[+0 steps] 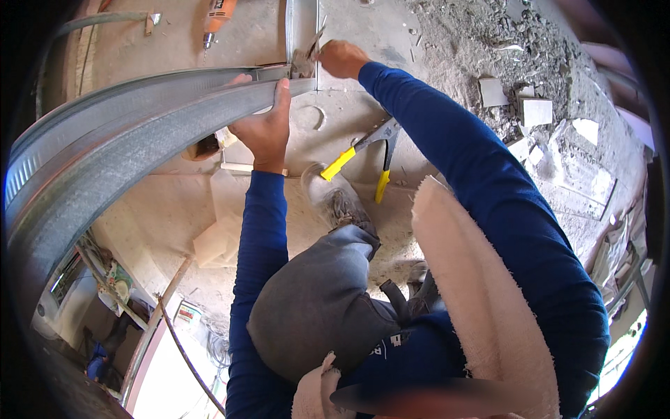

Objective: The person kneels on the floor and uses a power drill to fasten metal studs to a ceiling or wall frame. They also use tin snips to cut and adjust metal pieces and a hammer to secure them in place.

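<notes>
My left hand [265,129] is wrapped round a long, galvanized metal stud channel [150,119] near its far end. The channel runs off to the left, and fisheye bending makes it look curved. At its end, my right hand [342,59] is closed beside a bent, greyish metal piece [304,64]; what its fingers pinch is too small to make out. Another thin metal profile [301,24] reaches away from there along the floor. Below my right forearm lies a plier-like hand tool with yellow grips [339,165], its head partly hidden by the sleeve.
An orange power drill [219,17] lies at the far left. Rubble and broken white board pieces [536,112] cover the floor at right. My shoe [338,199] is just below the yellow-gripped tool. A pole [157,314] and a dark cable stand at lower left.
</notes>
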A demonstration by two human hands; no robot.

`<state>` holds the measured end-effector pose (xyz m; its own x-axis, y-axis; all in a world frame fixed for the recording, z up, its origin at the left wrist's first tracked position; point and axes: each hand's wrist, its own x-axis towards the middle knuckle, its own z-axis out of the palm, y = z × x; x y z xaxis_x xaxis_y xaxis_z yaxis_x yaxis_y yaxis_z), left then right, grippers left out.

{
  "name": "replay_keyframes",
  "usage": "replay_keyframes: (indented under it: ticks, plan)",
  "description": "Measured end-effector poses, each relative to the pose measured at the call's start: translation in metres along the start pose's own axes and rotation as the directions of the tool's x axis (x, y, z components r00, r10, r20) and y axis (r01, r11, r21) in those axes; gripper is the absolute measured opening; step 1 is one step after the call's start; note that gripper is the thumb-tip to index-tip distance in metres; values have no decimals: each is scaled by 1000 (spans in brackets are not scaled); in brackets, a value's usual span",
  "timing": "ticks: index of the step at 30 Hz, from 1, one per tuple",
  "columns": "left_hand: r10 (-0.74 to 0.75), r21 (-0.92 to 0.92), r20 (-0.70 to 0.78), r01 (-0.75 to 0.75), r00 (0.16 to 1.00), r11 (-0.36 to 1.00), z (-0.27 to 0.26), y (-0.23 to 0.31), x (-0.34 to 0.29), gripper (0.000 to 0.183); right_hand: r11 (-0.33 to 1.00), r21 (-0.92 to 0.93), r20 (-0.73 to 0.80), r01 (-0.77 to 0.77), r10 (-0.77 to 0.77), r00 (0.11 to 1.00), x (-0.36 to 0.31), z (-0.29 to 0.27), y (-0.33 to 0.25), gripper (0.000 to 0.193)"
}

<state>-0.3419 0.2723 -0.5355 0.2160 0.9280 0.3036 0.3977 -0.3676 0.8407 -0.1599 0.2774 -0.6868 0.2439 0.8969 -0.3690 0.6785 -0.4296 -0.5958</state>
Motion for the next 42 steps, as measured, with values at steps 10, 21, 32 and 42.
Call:
replay_keyframes:
  ticks: [10, 21, 32, 42]
  plan:
    - [46, 7, -77, -46, 996, 999, 4, -5, 2, 58, 983, 84, -22, -164, 166, 986, -41, -7, -33, 38]
    - [-37, -62, -62, 33, 997, 998, 7, -6, -1, 85, 987, -162, -324, 14, -67, 944, -23, 4, 23, 34]
    - [33, 23, -36, -32, 999, 999, 4, -8, 3, 100, 899, -429, -204, -82, -9, 979, -88, -46, 91, 66]
    - [-17, -126, -30, 13, 999, 992, 6, -12, 4, 104, 748, -651, 89, 129, -94, 992, -58, -75, 84, 55]
